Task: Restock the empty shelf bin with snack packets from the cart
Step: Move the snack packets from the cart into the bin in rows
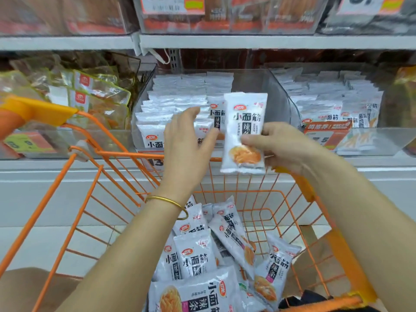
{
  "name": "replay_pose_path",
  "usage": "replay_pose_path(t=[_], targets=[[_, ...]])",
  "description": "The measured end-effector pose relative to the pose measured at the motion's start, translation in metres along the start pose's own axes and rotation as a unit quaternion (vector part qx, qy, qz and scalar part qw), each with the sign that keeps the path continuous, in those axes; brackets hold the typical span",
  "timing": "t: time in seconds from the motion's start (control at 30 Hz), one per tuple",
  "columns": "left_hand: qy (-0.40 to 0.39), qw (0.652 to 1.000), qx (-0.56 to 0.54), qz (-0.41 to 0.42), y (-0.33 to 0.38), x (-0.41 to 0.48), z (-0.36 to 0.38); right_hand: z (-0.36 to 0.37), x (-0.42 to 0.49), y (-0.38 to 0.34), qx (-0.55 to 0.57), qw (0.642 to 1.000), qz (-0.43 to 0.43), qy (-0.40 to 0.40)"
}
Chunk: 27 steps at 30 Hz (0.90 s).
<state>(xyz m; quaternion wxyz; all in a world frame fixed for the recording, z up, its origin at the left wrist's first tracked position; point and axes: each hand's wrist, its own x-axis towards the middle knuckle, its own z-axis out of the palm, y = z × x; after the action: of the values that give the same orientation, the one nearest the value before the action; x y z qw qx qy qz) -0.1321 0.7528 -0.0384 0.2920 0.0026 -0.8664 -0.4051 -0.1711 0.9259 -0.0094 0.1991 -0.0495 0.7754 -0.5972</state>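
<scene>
Here, before white shelving [225, 42], right hand [276, 145] pinches a snack packet [244, 118], left hand [186, 147] spread empty above the cart [126, 153].

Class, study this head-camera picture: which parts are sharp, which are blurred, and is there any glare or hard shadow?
Head view: print on the held packet and the cart packets reads fairly sharp. Head view, top: the price tags are smeared by blur. Head view, middle: a pale sheen lies on the clear bin divider. The lighting is even, with no hard shadows.

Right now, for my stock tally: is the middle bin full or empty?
Partly full. The clear bin has rows of packets on its left, a bare gap on its right. Right hand holds one packet outside.
</scene>
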Motion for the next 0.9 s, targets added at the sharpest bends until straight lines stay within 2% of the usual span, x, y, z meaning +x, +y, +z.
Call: replay_pose_path(t=[0.03, 0.1, 0.23, 0.33, 0.47, 0.57, 0.7, 0.9], targets=[[0.011, 0.995, 0.088, 0.053, -0.008, 0.0, 0.0, -0.005, 0.012, -0.004, 0.006, 0.999, -0.007, 0.037], [-0.014, 0.971, 0.209, 0.112, -0.021, -0.001, 0.002, -0.01, 0.038, -0.012, 0.001, 0.997, -0.013, 0.073], [-0.065, 0.933, 0.314, 0.161, -0.035, -0.004, 0.008, 0.006, 0.08, -0.015, -0.019, 0.996, -0.012, 0.091], [-0.059, 0.93, 0.322, 0.169, -0.042, -0.002, 0.01, 0.018, 0.101, -0.01, -0.01, 0.992, 0.019, 0.124], [-0.045, 0.93, 0.321, 0.176, -0.044, -0.003, 0.013, 0.019, 0.117, 0.003, -0.134, 0.975, 0.116, 0.136], [-0.039, 0.929, 0.319, 0.181, -0.045, -0.003, 0.013, 0.025, 0.129, 0.007, -0.159, 0.969, 0.105, 0.158], [-0.036, 0.929, 0.321, 0.18, -0.046, -0.002, 0.014, 0.033, 0.139, 0.005, -0.24, 0.948, 0.047, 0.203], [-0.033, 0.929, 0.321, 0.181, -0.047, -0.002, 0.014, 0.037, 0.132, 0.001, -0.218, 0.963, 0.062, 0.143]])
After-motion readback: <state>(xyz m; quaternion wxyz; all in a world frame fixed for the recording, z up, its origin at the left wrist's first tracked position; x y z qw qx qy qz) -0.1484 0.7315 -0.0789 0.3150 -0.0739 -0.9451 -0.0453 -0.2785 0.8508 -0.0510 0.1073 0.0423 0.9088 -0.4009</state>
